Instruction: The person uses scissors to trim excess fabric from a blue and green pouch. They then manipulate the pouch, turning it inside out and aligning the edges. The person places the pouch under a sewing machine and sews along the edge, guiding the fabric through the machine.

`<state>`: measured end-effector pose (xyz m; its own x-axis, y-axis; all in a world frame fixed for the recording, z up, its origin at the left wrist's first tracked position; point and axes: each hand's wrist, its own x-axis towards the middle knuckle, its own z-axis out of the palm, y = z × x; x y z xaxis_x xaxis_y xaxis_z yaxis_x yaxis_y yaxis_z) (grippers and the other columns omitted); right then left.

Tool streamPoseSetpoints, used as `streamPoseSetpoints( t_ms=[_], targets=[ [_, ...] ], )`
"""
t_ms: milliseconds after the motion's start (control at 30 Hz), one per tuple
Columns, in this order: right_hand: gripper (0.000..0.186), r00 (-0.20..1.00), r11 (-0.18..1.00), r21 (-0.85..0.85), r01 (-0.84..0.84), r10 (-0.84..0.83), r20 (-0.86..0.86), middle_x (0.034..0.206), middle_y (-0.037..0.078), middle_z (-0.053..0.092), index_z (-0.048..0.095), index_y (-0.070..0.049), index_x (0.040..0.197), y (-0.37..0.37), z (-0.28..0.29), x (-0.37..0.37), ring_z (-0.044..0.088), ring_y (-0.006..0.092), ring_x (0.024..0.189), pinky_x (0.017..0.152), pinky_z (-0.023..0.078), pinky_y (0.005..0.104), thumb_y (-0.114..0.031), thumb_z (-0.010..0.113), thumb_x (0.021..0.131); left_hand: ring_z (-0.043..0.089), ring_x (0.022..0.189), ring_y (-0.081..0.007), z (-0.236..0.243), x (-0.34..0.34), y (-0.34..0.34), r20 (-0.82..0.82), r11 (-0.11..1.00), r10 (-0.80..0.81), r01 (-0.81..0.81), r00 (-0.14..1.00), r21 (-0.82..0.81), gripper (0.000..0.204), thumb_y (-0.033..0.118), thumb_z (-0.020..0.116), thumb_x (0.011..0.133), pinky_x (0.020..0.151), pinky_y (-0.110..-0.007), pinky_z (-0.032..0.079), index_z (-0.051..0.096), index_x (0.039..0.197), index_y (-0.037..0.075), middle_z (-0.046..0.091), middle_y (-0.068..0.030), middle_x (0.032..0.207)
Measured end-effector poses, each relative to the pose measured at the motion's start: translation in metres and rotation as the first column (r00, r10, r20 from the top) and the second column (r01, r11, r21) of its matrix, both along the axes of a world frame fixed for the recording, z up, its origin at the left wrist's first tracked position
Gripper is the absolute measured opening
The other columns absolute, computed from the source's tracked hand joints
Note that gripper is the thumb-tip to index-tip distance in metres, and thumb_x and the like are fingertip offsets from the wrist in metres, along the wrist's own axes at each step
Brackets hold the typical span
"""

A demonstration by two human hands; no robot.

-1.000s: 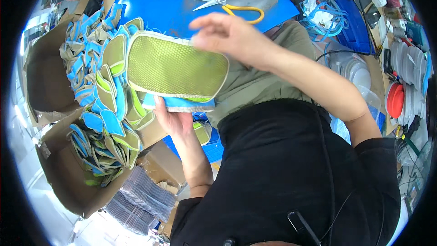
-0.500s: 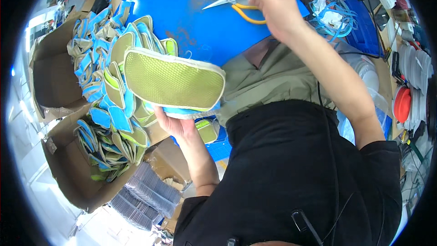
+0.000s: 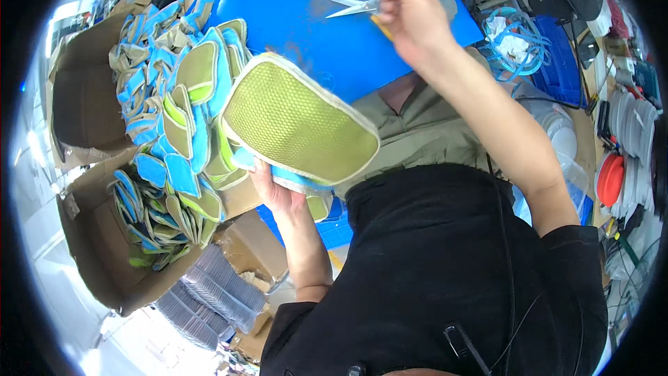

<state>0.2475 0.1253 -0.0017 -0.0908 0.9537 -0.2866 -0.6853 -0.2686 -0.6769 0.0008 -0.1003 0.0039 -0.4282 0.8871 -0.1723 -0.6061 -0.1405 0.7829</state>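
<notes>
My left hand (image 3: pixel 278 191) grips the lower edge of a rounded green mesh pad (image 3: pixel 299 122) with pale edging. A blue layer shows beneath the pad, and the pad is tilted over my lap. Raised over the blue table (image 3: pixel 306 21), my right hand (image 3: pixel 421 21) has its fingers curled together. Whatever they pinch is too small or too hidden to name. Behind that hand are scissors (image 3: pixel 355 7), with blades pointing left; it partly covers their red and yellow handles. Many similar green and blue pads (image 3: pixel 184 108) are heaped just left of the held pad.
Two cardboard boxes stand at the left, an upper box (image 3: pixel 87 108) and a lower box (image 3: pixel 94 257) holding several pads. Stacked grey sheets (image 3: pixel 219 292) lie below them. At the right are a coil of blue cord (image 3: pixel 518 38) and a red round object (image 3: pixel 610 179).
The mesh pad has tilted, its right end dropping lower. My right hand has shifted left across the scissor handles, its fingers curling more. The whole view has shifted slightly.
</notes>
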Motion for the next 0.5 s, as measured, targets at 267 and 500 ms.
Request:
streamPoseSetpoints(
  t_ms=[267, 500],
  targets=[
    [0.023, 0.846, 0.75, 0.392, -0.533, 0.482, 0.227, 0.105, 0.002, 0.071, 0.069, -0.008, 0.114, -0.039, 0.028, -0.029, 0.065, 0.0101, 0.092, 0.08, 0.048, 0.0229, -0.023, 0.072, 0.097, 0.063, 0.121, -0.0284, 0.001, 0.012, 0.007, -0.138, 0.988, -0.137, 0.145, 0.981, 0.047, 0.057, 0.019, 0.07, 0.096, 0.103, -0.046, 0.053, 0.046, 0.143, -0.002, 0.061, -0.016, 0.135],
    [0.024, 0.932, 0.942, 0.158, -0.296, 0.249, 0.262, 0.083, -0.002, 0.063, 0.071, -0.012, 0.099, -0.001, 0.016, -0.006, 0.056, 0.0073, 0.077, 0.073, 0.044, 0.027, -0.035, 0.065, 0.101, 0.062, 0.123, -0.0285, 0.011, 0.008, 0.005, -0.142, 0.987, -0.133, 0.144, 0.981, 0.07, 0.056, 0.018, 0.069, 0.096, 0.105, -0.047, 0.052, 0.046, 0.144, -0.001, 0.06, -0.0157, 0.138]
  ],
)
